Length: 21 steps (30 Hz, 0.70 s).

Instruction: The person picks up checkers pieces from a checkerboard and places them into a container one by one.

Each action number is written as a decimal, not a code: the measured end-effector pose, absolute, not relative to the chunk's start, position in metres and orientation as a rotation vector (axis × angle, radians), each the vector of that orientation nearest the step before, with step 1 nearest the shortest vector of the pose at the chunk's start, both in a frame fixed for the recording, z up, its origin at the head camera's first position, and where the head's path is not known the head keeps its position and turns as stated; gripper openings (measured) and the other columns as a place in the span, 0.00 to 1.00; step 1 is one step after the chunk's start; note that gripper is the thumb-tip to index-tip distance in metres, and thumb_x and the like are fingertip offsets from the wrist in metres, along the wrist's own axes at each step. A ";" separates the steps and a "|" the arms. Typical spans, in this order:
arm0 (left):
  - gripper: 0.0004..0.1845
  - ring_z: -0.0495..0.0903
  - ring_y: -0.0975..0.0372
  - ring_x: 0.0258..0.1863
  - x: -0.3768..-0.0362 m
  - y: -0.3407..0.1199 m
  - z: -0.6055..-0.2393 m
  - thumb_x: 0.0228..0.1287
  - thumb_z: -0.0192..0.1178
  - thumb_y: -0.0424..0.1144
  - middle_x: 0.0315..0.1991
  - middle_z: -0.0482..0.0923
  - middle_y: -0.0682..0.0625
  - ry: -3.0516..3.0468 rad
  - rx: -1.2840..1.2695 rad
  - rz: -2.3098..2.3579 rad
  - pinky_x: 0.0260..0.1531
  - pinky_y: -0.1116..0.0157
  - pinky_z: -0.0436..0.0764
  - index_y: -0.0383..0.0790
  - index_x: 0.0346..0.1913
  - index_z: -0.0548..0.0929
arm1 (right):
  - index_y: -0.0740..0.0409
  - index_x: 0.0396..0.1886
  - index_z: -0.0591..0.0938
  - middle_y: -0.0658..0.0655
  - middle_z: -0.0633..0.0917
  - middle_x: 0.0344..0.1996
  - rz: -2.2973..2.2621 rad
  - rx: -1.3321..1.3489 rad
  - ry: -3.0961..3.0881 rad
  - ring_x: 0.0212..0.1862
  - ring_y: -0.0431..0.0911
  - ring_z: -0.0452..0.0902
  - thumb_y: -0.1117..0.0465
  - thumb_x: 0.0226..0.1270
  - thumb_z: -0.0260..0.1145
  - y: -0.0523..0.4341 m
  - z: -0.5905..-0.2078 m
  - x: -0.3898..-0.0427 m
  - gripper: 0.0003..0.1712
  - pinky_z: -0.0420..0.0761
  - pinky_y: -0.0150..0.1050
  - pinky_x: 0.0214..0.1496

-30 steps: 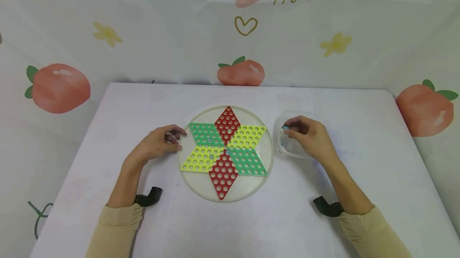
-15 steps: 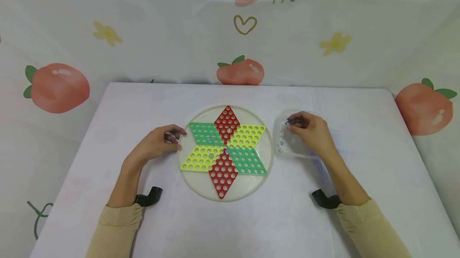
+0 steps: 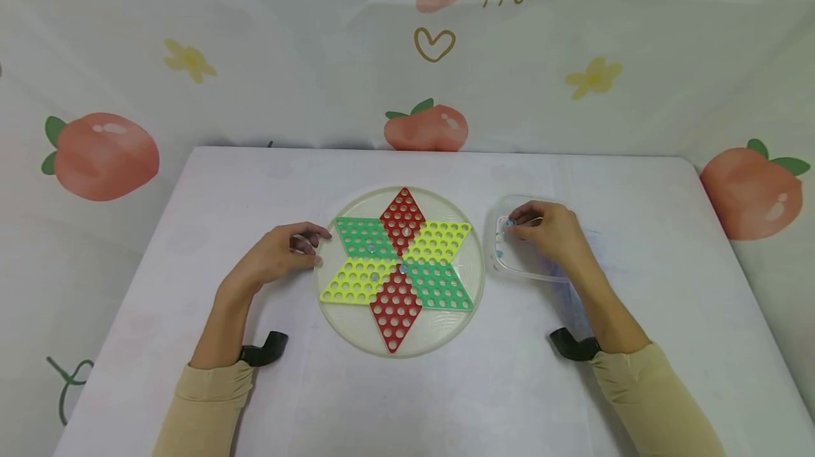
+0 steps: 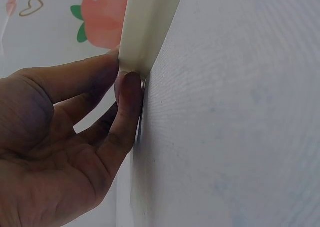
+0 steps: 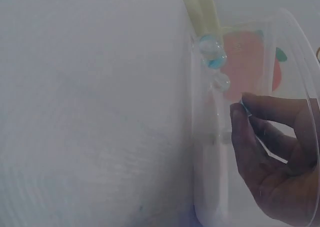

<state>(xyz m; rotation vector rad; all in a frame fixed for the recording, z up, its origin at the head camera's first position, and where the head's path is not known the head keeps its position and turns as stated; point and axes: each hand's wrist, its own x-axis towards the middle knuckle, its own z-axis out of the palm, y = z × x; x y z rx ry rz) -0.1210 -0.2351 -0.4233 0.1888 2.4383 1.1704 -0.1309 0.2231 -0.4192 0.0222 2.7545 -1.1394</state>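
White cloth-covered table [image 3: 255,181]; on it a round translucent plastic board [image 3: 344,315] with a six-point star of perforated red, green and yellow diamonds, a few glass marbles seated near its centre; left hand [image 3: 280,253] holds the board's left rim, thumb and fingers [image 4: 127,107] pinching the edge; just right of the board, a clear thin-walled plastic tub [image 3: 503,262]; right hand [image 3: 549,232] reaches into it, fingertips pressed together on a small blue-tinted marble [image 3: 510,222]; two more marbles [image 5: 212,52] lie just beyond the pinch.
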 end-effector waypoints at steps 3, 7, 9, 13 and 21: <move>0.21 0.75 0.55 0.41 -0.121 -0.235 -0.424 0.58 0.68 0.29 0.42 0.78 0.43 2.444 0.188 1.162 0.41 0.64 0.73 0.39 0.56 0.82 | 0.60 0.45 0.86 0.58 0.87 0.38 -1.114 0.021 2.734 0.41 0.50 0.84 0.60 0.61 0.72 0.222 -0.420 -0.132 0.14 0.77 0.38 0.42; 0.20 0.75 0.54 0.41 -0.122 -0.235 -0.425 0.59 0.68 0.29 0.41 0.77 0.44 2.447 0.197 1.157 0.41 0.64 0.73 0.39 0.56 0.81 | 0.59 0.45 0.87 0.57 0.87 0.37 -1.088 0.006 2.734 0.40 0.50 0.84 0.59 0.62 0.71 0.222 -0.420 -0.132 0.13 0.77 0.40 0.42; 0.20 0.75 0.54 0.41 -0.123 -0.235 -0.425 0.59 0.68 0.29 0.41 0.77 0.44 2.443 0.200 1.161 0.41 0.65 0.73 0.39 0.56 0.81 | 0.59 0.44 0.88 0.56 0.87 0.37 -1.072 0.006 2.740 0.39 0.48 0.83 0.59 0.62 0.72 0.222 -0.420 -0.133 0.13 0.76 0.39 0.42; 0.21 0.74 0.54 0.41 -0.123 -0.236 -0.425 0.59 0.68 0.29 0.41 0.76 0.44 2.442 0.206 1.158 0.40 0.65 0.74 0.39 0.56 0.81 | 0.58 0.43 0.89 0.54 0.87 0.35 -1.052 0.015 2.729 0.38 0.46 0.80 0.58 0.62 0.72 0.221 -0.421 -0.133 0.12 0.75 0.38 0.41; 0.21 0.75 0.54 0.41 -0.123 -0.236 -0.424 0.59 0.68 0.29 0.41 0.76 0.44 2.448 0.200 1.144 0.41 0.65 0.73 0.39 0.56 0.81 | 0.56 0.44 0.89 0.53 0.87 0.34 -1.015 0.021 2.719 0.39 0.47 0.79 0.57 0.61 0.73 0.221 -0.423 -0.134 0.12 0.74 0.40 0.44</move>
